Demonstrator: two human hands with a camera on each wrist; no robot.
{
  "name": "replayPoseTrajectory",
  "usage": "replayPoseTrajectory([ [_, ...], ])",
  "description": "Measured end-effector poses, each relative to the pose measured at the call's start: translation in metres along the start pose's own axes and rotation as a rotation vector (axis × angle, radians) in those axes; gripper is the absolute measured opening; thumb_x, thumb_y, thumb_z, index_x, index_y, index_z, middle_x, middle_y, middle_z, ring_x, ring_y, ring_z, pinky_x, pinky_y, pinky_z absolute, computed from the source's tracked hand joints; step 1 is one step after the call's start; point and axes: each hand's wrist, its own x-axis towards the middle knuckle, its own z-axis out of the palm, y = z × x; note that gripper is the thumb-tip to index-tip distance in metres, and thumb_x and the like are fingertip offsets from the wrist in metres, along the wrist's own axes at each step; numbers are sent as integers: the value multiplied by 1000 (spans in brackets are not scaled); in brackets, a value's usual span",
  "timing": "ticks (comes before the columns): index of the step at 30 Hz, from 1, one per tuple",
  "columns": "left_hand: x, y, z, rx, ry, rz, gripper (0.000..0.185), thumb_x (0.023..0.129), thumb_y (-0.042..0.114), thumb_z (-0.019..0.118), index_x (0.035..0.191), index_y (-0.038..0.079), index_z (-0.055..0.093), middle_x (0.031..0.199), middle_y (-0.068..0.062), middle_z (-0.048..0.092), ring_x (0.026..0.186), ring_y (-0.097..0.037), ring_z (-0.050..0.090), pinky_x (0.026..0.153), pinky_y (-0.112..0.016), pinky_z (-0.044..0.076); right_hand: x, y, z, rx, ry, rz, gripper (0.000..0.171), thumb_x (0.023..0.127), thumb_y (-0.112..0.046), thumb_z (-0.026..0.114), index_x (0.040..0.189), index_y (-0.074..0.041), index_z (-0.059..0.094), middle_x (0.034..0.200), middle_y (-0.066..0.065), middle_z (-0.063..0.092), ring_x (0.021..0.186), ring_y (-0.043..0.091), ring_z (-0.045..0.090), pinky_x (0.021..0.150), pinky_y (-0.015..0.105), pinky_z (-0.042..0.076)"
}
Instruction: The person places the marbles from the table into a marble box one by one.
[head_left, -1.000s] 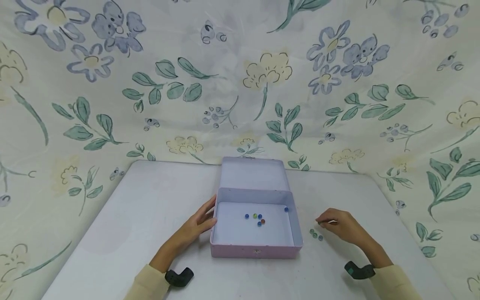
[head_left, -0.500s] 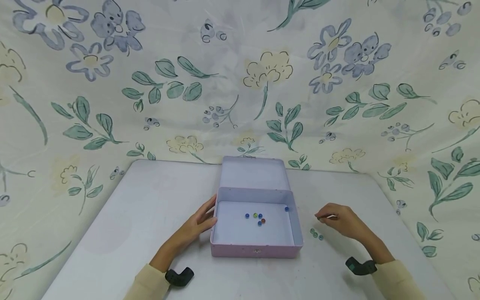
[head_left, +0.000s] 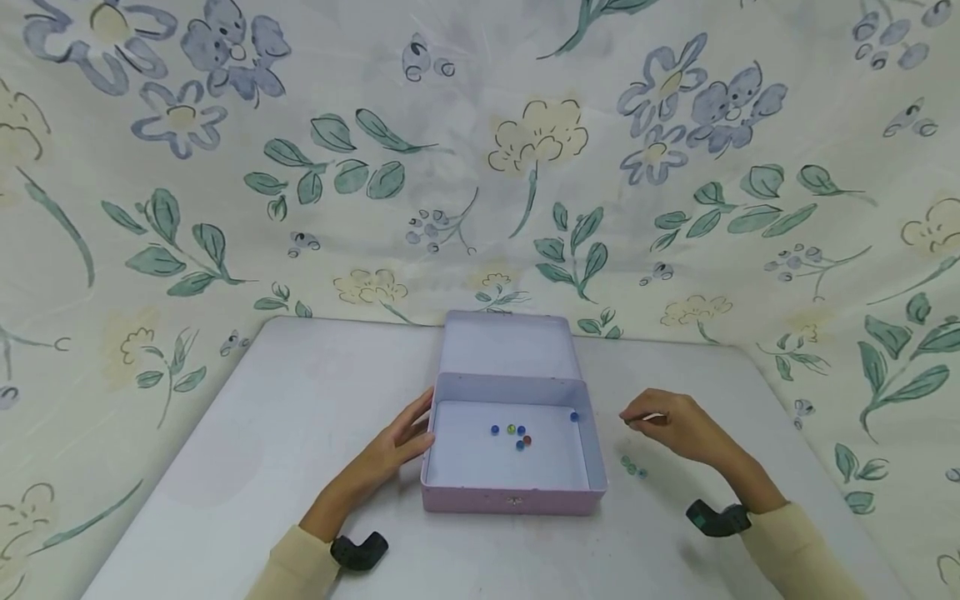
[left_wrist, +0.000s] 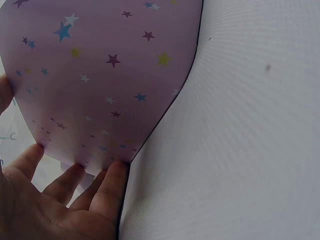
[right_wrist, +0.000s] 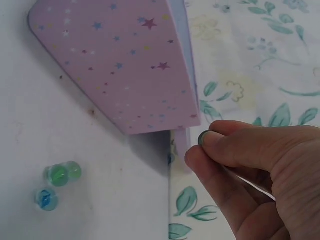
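Lifting off the surface [head_left: 225, 467], my right hand [head_left: 675, 429] has risen toward the box [head_left: 513, 496], pinching one marble [right_wrist: 204, 137]; three more [head_left: 633, 468] remain below. My left hand [head_left: 393, 446], fingers flat, steadies the box wall.

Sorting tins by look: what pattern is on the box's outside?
Small coloured stars on pink box; left wrist view shows it best.

Two hands flank the box, one flat, one pinching.

The left hand [head_left: 396, 446] rests straight fingers [left_wrist: 111, 186] against the box [head_left: 513, 498] wall; right of the box, the raised right hand [head_left: 675, 427] pinches what looks like a marble [right_wrist: 203, 137].
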Motion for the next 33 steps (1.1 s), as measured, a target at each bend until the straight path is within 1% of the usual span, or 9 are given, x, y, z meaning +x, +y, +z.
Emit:
replayPoseTrajectory([
  [4, 0, 1, 1, -2, -2, 1, 69, 105, 22, 49, 161, 33, 11, 170, -7, 7, 152, -48, 15, 116, -69, 24, 6, -4, -3, 9, -7, -19, 27, 85, 7, 71, 106, -10, 75, 103, 3, 73, 95, 10, 70, 83, 30, 61],
  [11, -1, -2, 1, -11, -3, -4, 69, 105, 23, 49, 161, 34, 11, 170, -8, 7, 152, -48, 15, 116, -69, 24, 22, -18, -4, 5, -11, -82, 26, 87, 5, 71, 107, -11, 75, 102, 1, 73, 94, 11, 70, 82, 28, 61],
  [15, -1, -2, 1, -11, -6, -5, 69, 105, 23, 50, 161, 33, 11, 170, -8, 7, 152, -48, 15, 116, -69, 24, 32, -29, -3, 13, -35, -93, 25, 87, 5, 71, 107, -8, 75, 102, 2, 73, 95, 15, 71, 83, 29, 61],
  [20, 0, 1, 1, -12, -5, -11, 69, 105, 24, 50, 161, 32, 11, 170, -8, 8, 152, -47, 15, 117, -69, 23, 47, -38, 0, 15, -51, -119, 23, 87, 5, 71, 107, -6, 75, 104, 4, 73, 97, 19, 72, 84, 31, 61],
  [24, 0, 5, 0, -14, -2, -14, 69, 105, 24, 50, 162, 31, 11, 170, -8, 8, 152, -47, 15, 117, -68, 23, 59, -45, 4, 16, -64, -172, 23, 87, 5, 71, 105, -8, 76, 103, 4, 73, 97, 21, 71, 83, 30, 61],
  [26, 0, 6, 0, -13, -3, -11, 69, 105, 24, 50, 162, 30, 11, 170, -9, 8, 152, -47, 15, 117, -68, 23, 64, -49, 6, 10, -74, -192, 23, 87, 5, 72, 105, -8, 76, 103, 4, 73, 96, 20, 71, 83, 29, 61],
  [29, 0, 6, 0, -9, -8, 0, 70, 105, 23, 49, 162, 28, 10, 170, -10, 7, 152, -48, 15, 117, -68, 24, 71, -56, 11, -1, -96, -194, 23, 87, 5, 71, 104, -9, 76, 102, 2, 73, 95, 17, 70, 83, 27, 61],
  [33, -1, 6, 1, -12, -6, -5, 70, 105, 23, 49, 162, 29, 10, 170, -10, 8, 152, -48, 15, 116, -68, 24, 81, -62, 17, -31, -125, -210, 22, 87, 4, 72, 103, -11, 77, 101, 1, 73, 94, 14, 69, 82, 23, 60],
])
